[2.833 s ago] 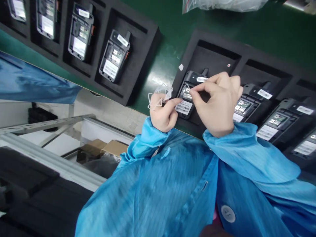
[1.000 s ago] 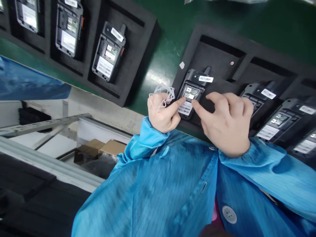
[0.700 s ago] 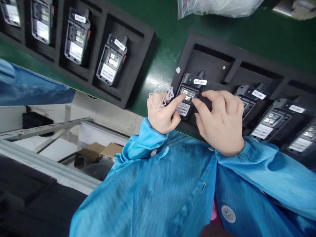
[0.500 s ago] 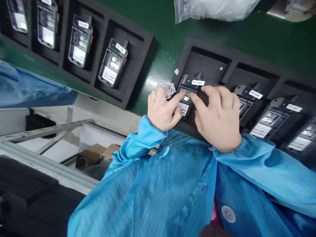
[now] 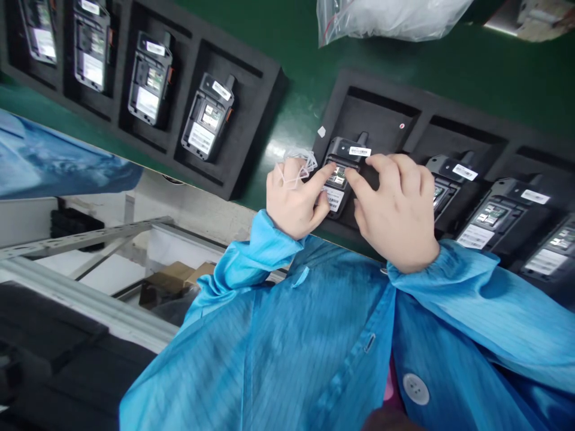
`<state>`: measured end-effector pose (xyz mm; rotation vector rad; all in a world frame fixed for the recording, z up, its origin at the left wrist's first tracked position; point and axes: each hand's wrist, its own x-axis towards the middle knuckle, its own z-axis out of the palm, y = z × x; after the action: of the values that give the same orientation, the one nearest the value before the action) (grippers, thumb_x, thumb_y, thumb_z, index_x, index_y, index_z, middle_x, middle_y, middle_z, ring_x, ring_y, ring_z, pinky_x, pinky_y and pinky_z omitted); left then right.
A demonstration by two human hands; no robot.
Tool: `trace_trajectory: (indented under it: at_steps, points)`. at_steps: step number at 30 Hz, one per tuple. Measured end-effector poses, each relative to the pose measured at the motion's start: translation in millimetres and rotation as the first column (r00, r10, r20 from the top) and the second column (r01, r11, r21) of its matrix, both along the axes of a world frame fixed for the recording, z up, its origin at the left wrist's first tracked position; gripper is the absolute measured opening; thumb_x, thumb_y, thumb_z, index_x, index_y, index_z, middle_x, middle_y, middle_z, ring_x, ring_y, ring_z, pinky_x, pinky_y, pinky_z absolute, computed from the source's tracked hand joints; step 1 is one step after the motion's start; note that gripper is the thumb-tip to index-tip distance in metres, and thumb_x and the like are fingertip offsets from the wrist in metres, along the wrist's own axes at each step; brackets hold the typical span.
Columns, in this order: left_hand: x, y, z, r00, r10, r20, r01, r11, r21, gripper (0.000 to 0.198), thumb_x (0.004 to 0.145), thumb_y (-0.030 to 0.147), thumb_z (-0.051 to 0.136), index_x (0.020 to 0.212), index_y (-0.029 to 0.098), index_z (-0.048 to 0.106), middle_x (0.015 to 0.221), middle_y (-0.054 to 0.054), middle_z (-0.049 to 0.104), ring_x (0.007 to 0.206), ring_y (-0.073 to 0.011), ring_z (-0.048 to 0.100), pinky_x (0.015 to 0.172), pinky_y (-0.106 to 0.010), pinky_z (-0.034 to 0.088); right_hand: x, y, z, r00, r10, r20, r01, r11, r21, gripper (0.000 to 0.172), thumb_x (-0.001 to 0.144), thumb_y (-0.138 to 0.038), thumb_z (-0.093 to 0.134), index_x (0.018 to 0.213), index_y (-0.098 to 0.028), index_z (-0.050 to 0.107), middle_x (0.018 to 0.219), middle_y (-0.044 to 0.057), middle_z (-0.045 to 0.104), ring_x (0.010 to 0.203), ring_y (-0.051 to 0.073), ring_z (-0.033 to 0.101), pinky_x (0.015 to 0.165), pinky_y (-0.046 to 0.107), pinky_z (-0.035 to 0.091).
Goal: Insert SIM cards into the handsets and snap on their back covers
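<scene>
A black handheld radio (image 5: 333, 197) with a stubby antenna, white labels and an exposed battery bay lies in a compartment of the right foam tray (image 5: 381, 117). My left hand (image 5: 294, 200) reaches it from the left, index fingertip touching the bay's upper edge and thumb close to the lower label. Several thin, whitish rectangular rings (image 5: 306, 160), like gaskets, hang bunched around its curled fingers. From the other side, my right hand (image 5: 398, 209) presses its index fingertip at the bay's right edge. Its other fingers are apart and bent, with nothing visible in them.
More radios (image 5: 492, 212) lie in compartments to the right. Another black foam tray (image 5: 256, 120) at left holds several radios (image 5: 207, 117). A clear plastic bag (image 5: 390, 21) is at the back of the green table (image 5: 300, 102). A blue sleeve (image 5: 58, 158) shows at far left.
Both hands stay at the same radio, with only a very slight shift of the fingers. The left tray appears slightly farther right in the view.
</scene>
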<state>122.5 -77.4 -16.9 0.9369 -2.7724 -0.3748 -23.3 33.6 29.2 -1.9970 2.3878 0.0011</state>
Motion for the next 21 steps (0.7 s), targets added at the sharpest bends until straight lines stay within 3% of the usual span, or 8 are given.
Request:
trace_trajectory:
  at_steps: [4, 12, 21]
  points:
    - [-1.9, -0.7, 0.4, 1.0, 0.0, -0.008, -0.001, 0.998, -0.069, 0.047, 0.09, 0.036, 0.048, 0.135, 0.029, 0.059, 0.117, -0.016, 0.051, 0.098, -0.0312, 0.048, 0.085, -0.044, 0.033, 0.4, 0.5, 2.1, 1.0, 0.003, 0.016, -0.003, 1.0, -0.028, 0.043, 0.094, -0.025, 0.048, 0.136, -0.019, 0.054, 0.14, 0.016, 0.047, 0.13, 0.035, 0.04, 0.104, 0.052, 0.035]
    - [23.2, -3.2, -18.9, 0.985, -0.127, -0.118, 0.111, 0.984, -0.136, 0.046, 0.089, 0.033, 0.05, 0.133, 0.032, 0.061, 0.108, -0.013, 0.053, 0.09, -0.0258, 0.048, 0.083, -0.041, 0.034, 3.9, 19.4, -1.3, 0.997, 0.066, 0.033, -0.063, 0.996, -0.069, 0.041, 0.093, -0.024, 0.052, 0.134, -0.025, 0.056, 0.14, 0.011, 0.048, 0.131, 0.032, 0.04, 0.108, 0.05, 0.034]
    - [27.0, -4.7, -17.8, 0.978, -0.178, -0.106, 0.15, 0.961, -0.232, 0.045, 0.087, 0.032, 0.055, 0.132, 0.031, 0.064, 0.099, -0.012, 0.054, 0.084, -0.0231, 0.047, 0.077, -0.038, 0.036, 5.7, 13.6, -1.1, 0.999, 0.027, 0.042, -0.025, 0.999, -0.048, 0.038, 0.095, -0.028, 0.049, 0.13, -0.021, 0.058, 0.139, 0.012, 0.047, 0.13, 0.032, 0.039, 0.107, 0.049, 0.034]
